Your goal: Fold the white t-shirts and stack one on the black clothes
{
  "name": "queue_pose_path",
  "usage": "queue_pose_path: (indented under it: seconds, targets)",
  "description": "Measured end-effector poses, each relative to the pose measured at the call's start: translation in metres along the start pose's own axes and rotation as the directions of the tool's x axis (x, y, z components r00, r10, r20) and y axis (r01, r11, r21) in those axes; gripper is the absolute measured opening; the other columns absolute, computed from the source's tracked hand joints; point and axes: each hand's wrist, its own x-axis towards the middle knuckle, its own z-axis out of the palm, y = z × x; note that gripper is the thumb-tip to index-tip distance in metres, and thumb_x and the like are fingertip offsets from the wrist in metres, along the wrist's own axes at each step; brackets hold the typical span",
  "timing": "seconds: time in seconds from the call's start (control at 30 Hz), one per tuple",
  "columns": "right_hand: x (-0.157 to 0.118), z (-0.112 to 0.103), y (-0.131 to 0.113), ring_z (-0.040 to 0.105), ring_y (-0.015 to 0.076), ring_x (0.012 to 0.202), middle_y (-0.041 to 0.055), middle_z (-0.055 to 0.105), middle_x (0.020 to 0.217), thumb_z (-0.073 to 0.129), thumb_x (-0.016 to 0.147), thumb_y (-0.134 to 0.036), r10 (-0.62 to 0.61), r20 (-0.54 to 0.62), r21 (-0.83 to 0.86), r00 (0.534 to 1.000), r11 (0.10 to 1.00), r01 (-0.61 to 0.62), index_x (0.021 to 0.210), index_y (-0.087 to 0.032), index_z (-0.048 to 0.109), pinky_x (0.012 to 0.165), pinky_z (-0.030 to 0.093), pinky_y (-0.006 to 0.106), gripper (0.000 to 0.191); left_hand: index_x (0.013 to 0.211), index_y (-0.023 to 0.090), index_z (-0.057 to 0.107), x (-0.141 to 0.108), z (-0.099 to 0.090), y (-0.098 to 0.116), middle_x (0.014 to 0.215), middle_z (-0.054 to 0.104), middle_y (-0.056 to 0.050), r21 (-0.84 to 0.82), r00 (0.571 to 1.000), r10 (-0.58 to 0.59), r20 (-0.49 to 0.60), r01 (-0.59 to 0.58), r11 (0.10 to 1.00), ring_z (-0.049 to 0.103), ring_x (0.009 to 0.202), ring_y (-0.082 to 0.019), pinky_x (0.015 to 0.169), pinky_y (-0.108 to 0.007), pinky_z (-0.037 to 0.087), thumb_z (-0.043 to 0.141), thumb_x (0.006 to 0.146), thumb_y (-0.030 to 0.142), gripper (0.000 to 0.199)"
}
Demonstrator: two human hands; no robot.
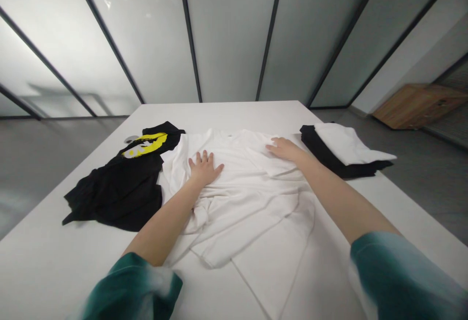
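A white T-shirt [241,183] lies spread on the white table, its collar toward the far side and its lower part wrinkled and bunched toward me. My left hand [205,169] rests flat on the left part of the shirt, fingers spread. On the shirt's right shoulder area lies my right hand [284,149], palm down, with its fingers stretched out to the left. Neither hand grips the cloth. Left of the shirt, touching its edge, is a crumpled black T-shirt [120,188] with a yellow and white print.
At the table's right edge sits a stack of folded clothes, a white garment [347,142] over a black one [329,163]. The white table [226,114] ends before a frosted glass partition [230,32]. A wooden cabinet [420,105] stands on the floor at the far right.
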Motion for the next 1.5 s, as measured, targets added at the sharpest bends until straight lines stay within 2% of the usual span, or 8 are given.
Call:
queue_pose_path:
  seconds: [0.1, 0.2, 0.53, 0.97, 1.1, 1.2, 1.3, 1.5]
  targets:
    - [0.0, 0.03, -0.013, 0.031, 0.043, 0.147, 0.0229, 0.032, 0.161, 0.042, 0.093, -0.067, 0.053, 0.108, -0.086, 0.993, 0.995, -0.043, 0.154, -0.016, 0.041, 0.113, 0.031, 0.062, 0.08, 0.16, 0.017, 0.026, 0.0, -0.001, 0.0, 0.168, 0.018, -0.016, -0.003, 1.0, -0.006, 0.012, 0.006, 1.0, 0.014, 0.153, -0.041, 0.118, -0.066, 0.016, 0.024, 0.096, 0.068, 0.082]
    - [0.004, 0.043, -0.012, 0.016, 0.0423, 0.152, 0.0212, 0.017, 0.167, 0.033, 0.093, -0.073, 0.055, 0.1, -0.103, 0.993, 0.994, -0.045, 0.16, -0.016, 0.028, 0.118, 0.019, 0.063, 0.089, 0.161, 0.019, 0.026, 0.0, 0.0, 0.0, 0.168, 0.018, -0.015, -0.001, 1.0, -0.008, 0.01, 0.009, 1.0, 0.014, 0.154, -0.041, 0.118, -0.066, 0.016, 0.024, 0.096, 0.067, 0.081]
    - [0.022, 0.035, -0.012, 0.025, 0.0381, 0.151, 0.0205, 0.031, 0.163, 0.036, 0.098, -0.057, -0.046, -0.014, -0.154, 0.999, 0.987, 0.043, 0.153, -0.016, 0.041, 0.119, 0.016, 0.059, 0.069, 0.161, 0.018, 0.024, 0.008, 0.005, 0.002, 0.168, 0.018, -0.015, 0.005, 1.0, -0.011, -0.015, 0.011, 1.0, 0.013, 0.154, -0.042, 0.118, -0.066, 0.017, 0.023, 0.095, 0.068, 0.083]
    - [-0.063, 0.058, -0.048, 0.024, 0.0346, 0.152, 0.0159, 0.026, 0.166, 0.033, 0.099, -0.061, -0.145, 0.022, -0.127, 0.989, 0.981, 0.147, 0.157, -0.02, 0.034, 0.121, 0.021, 0.051, 0.072, 0.158, 0.02, 0.032, 0.04, -0.003, -0.003, 0.167, 0.022, -0.015, -0.052, 0.993, 0.117, 0.012, -0.116, 0.992, 0.017, 0.154, -0.037, 0.12, -0.061, 0.017, 0.036, 0.094, 0.067, 0.08]
    - [-0.065, 0.061, -0.045, 0.028, 0.0329, 0.151, 0.0145, 0.029, 0.165, 0.033, 0.1, -0.06, -0.16, -0.01, -0.138, 0.987, 0.978, 0.157, 0.157, -0.022, 0.036, 0.121, 0.022, 0.049, 0.068, 0.141, 0.019, 0.055, 0.042, -0.02, -0.031, 0.146, 0.058, -0.011, -0.291, 0.99, 0.122, -0.074, -0.139, 0.946, 0.052, 0.135, -0.025, 0.113, -0.04, 0.039, 0.033, 0.099, 0.04, 0.052]
    - [-0.064, 0.059, -0.045, 0.027, 0.0331, 0.151, 0.0148, 0.029, 0.165, 0.034, 0.1, -0.059, -0.163, -0.003, -0.13, 0.987, 0.978, 0.162, 0.157, -0.021, 0.036, 0.12, 0.022, 0.048, 0.068, 0.123, 0.014, 0.066, 0.042, -0.035, -0.069, 0.122, 0.07, -0.013, -0.337, 0.96, -0.112, -0.258, 0.019, 0.941, 0.065, 0.113, -0.023, 0.1, -0.033, 0.048, 0.036, 0.095, 0.025, 0.042]
    - [-0.064, 0.058, -0.047, 0.026, 0.0338, 0.151, 0.0155, 0.028, 0.165, 0.035, 0.1, -0.058, -0.159, 0.008, -0.118, 0.987, 0.98, 0.158, 0.156, -0.019, 0.037, 0.12, 0.023, 0.049, 0.068, 0.115, 0.013, 0.068, 0.041, -0.043, -0.111, 0.122, 0.068, -0.016, -0.277, 0.886, -0.31, -0.346, 0.22, 0.935, 0.061, 0.118, -0.026, 0.102, -0.035, 0.047, 0.039, 0.092, 0.022, 0.039]
    - [-0.066, 0.057, -0.049, 0.026, 0.0342, 0.151, 0.0162, 0.028, 0.165, 0.035, 0.1, -0.058, -0.164, 0.007, -0.107, 0.986, 0.981, 0.164, 0.157, -0.019, 0.036, 0.12, 0.023, 0.049, 0.069, 0.107, 0.008, 0.069, 0.048, -0.038, -0.154, 0.121, 0.068, -0.023, -0.209, 0.901, -0.434, -0.006, 0.424, 0.881, 0.059, 0.121, -0.038, 0.097, -0.043, 0.049, 0.064, 0.077, 0.042, 0.045]
